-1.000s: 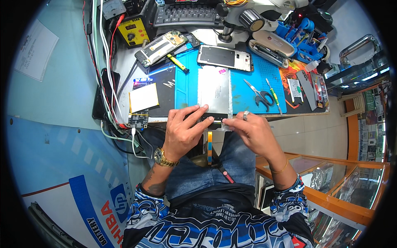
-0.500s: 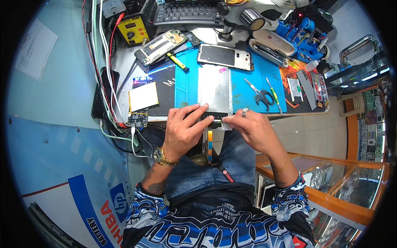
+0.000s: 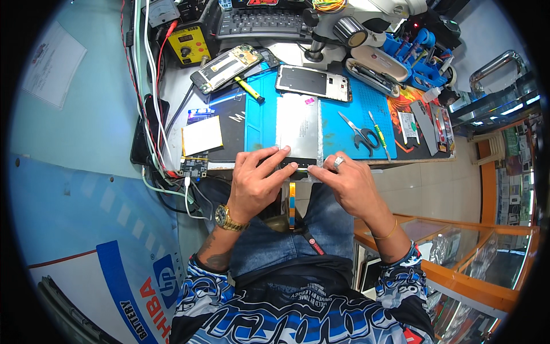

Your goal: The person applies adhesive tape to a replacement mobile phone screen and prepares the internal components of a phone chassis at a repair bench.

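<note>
A silver phone display panel [image 3: 298, 127] in a clear plastic edging lies on the blue mat, its black near end at the table's front edge. An orange and blue flex cable [image 3: 291, 206] hangs from that end over my lap. My left hand [image 3: 255, 180] grips the panel's near left side, with fingertips on its surface and the thumb on the black strip. My right hand [image 3: 352, 182] is closed, thumb and finger pinching the near right corner; what lies beneath the fingertips is hidden. Scissors [image 3: 361, 135] and a yellow-green pen-like tool [image 3: 378, 135] lie to the right.
Behind the panel lies a phone frame [image 3: 313, 83]; an opened phone [image 3: 227, 67] and yellow cutter [image 3: 250, 90] are further left. A white battery [image 3: 202, 135] and small circuit board [image 3: 193, 167] sit near cables. Microscope [image 3: 349, 30], keyboard [image 3: 260, 24] and blue tool rack [image 3: 421, 57] line the back.
My right hand's fingers have curled in closer at the panel's near right corner. My left hand stays in place on the panel. The view has shifted slightly.
</note>
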`<state>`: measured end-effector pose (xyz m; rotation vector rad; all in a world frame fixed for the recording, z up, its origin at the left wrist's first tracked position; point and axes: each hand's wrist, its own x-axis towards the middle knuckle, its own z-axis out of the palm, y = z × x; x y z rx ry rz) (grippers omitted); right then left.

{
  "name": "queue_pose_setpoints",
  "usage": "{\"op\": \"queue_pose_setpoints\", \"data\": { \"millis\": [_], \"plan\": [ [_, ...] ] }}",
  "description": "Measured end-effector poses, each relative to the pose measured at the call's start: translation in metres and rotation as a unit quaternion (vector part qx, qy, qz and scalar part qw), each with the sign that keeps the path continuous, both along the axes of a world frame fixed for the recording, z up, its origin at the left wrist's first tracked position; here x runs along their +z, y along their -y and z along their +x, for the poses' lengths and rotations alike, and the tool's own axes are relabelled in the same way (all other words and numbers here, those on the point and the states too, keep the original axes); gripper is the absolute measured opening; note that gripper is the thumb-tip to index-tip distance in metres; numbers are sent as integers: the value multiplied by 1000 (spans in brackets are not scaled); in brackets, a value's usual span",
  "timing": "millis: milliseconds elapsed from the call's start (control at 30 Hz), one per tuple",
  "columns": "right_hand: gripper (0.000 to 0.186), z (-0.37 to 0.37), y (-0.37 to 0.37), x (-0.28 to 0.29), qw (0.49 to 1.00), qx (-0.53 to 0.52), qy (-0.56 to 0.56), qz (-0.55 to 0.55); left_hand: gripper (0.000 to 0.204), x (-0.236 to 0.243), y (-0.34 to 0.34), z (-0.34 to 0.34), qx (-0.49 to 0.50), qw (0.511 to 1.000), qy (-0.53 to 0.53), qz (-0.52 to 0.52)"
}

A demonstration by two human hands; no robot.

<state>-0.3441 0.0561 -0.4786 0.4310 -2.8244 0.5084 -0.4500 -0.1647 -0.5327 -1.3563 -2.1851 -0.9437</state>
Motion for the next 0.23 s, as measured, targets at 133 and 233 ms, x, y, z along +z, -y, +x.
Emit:
{"op": "queue_pose_setpoints", "data": {
  "millis": [133, 233],
  "plan": [
    [32, -2, 2, 2, 1000, -7, -5, -6, 38, -1, 0, -1, 0, 1000, -3, 2],
    [36, -4, 2, 1, 1000, -7, -13, -13, 38, -1, 1, -1, -3, 1000, 4, -4]
  ]
}}
